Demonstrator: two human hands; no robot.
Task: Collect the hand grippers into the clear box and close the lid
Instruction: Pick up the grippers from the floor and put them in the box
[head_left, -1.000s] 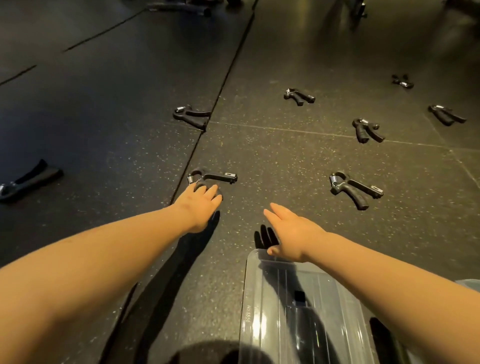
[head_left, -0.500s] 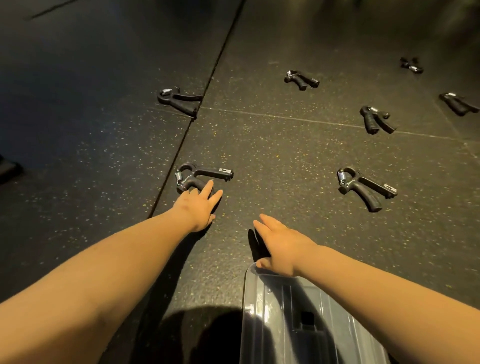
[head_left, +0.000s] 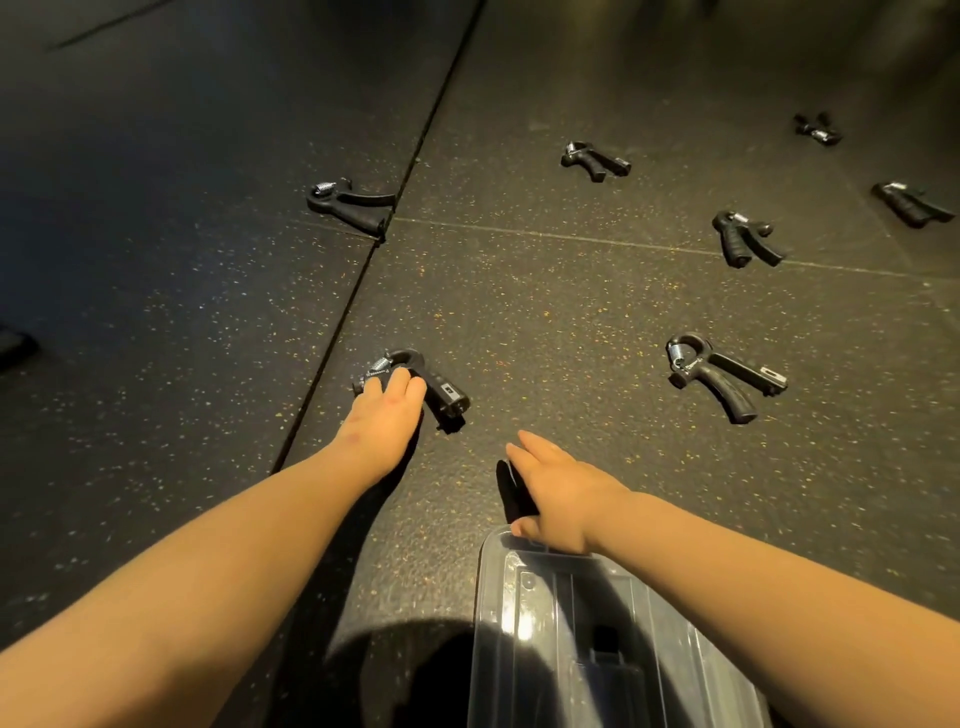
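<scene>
Left hand (head_left: 387, 415) grips near gripper (head_left: 441, 397), fingers curled over its handle, on floor (head_left: 545, 312) just right of the mat seam. Right hand (head_left: 561, 493) is flat with fingers straight, holding nothing, thumb touching the far edge of lidded box (head_left: 498, 649) at bottom centre. Right gripper (head_left: 722, 374), far-left gripper (head_left: 348, 205) and back grippers (head_left: 595, 160) lie apart on the floor.

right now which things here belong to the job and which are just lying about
Job: nearest hand gripper, held by left hand; six more grippers; clear box, right hand on its rim.
Lying about: dark object at left edge, unidentifiable.
</scene>
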